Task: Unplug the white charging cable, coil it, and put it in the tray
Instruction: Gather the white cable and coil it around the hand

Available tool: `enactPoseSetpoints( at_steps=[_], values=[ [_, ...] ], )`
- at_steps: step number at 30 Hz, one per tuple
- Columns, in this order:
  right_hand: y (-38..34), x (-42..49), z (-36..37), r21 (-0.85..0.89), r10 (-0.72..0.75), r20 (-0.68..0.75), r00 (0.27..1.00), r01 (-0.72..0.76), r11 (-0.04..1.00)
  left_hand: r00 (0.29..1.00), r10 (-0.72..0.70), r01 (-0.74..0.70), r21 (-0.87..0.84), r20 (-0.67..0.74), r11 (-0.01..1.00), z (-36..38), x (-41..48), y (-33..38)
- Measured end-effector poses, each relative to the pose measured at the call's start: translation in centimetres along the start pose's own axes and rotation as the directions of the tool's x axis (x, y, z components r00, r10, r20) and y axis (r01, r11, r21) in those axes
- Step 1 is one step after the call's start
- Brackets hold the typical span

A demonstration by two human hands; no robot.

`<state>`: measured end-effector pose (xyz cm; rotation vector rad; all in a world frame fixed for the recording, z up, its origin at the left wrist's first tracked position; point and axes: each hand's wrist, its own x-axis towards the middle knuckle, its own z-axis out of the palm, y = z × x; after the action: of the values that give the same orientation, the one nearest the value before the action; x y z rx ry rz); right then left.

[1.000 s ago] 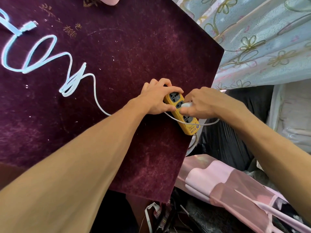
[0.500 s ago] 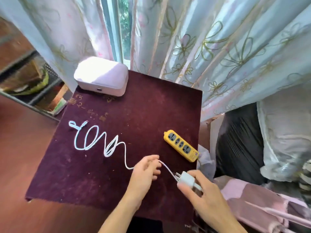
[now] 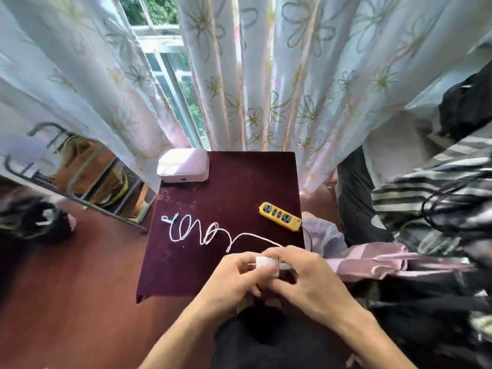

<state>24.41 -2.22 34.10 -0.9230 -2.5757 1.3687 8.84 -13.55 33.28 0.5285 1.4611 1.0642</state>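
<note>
**Two-handed grip on the plug.** The left hand (image 3: pixel 231 278) and the right hand (image 3: pixel 308 280) meet over the near edge of the bench (image 3: pixel 253 182). Each has its grip closed, fingers curled, on the white plug (image 3: pixel 266 262) held between them. The plug is well apart from the yellow power strip (image 3: pixel 279 216). From it the white charging cable (image 3: pixel 249 234) trails leftward in loose loops over the maroon cloth. A pink-white case (image 3: pixel 183 166) stands at the far left corner.

The left hand (image 3: pixel 233 279) and right hand (image 3: pixel 306 280) are bare, as are both forearms (image 3: pixel 354 328).
</note>
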Motion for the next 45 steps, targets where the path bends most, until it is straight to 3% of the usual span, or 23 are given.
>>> enactPoseSetpoints(
  at_steps=[3, 6, 10, 18, 33, 45],
  values=[
    [-0.7, -1.3, -0.8, 0.050, -0.019, -0.048, 0.999, 0.021, 0.999, 0.992, 0.118, -0.118, -0.001, -0.048, 0.993, 0.8, -1.3, 1.1],
    [-0.9, -2.1, -1.3, 0.052, 0.014, -0.002, 1.000, -0.014, 0.999, 0.982, 0.171, -0.172, -0.010, -0.076, 0.985, 1.1, -2.6, 1.4],
    [-0.8, -2.8, -2.0, -0.022, 0.002, 0.060, 0.998, -0.001, 1.000, 0.972, 0.197, -0.198, 0.006, -0.126, 0.980, 1.3, -3.7, 1.2],
    [-0.2, -2.6, -2.9, 0.070, -0.088, 0.205, 0.975, 0.075, 0.995, 0.964, 0.181, -0.193, -0.050, -0.193, 0.980, 1.9, -4.9, 0.6],
    [-0.3, -3.6, -2.7, 0.254, -0.124, 0.080, 0.989, 0.100, 0.962, 0.945, 0.237, -0.248, -0.021, -0.226, 0.968, 3.4, -5.1, 1.2],
    [-0.4, -3.9, -2.7, 0.319, -0.098, 0.081, 0.992, 0.067, 0.945, 0.938, 0.258, -0.268, -0.009, -0.232, 0.964, 3.7, -5.2, 1.1]
  ],
)
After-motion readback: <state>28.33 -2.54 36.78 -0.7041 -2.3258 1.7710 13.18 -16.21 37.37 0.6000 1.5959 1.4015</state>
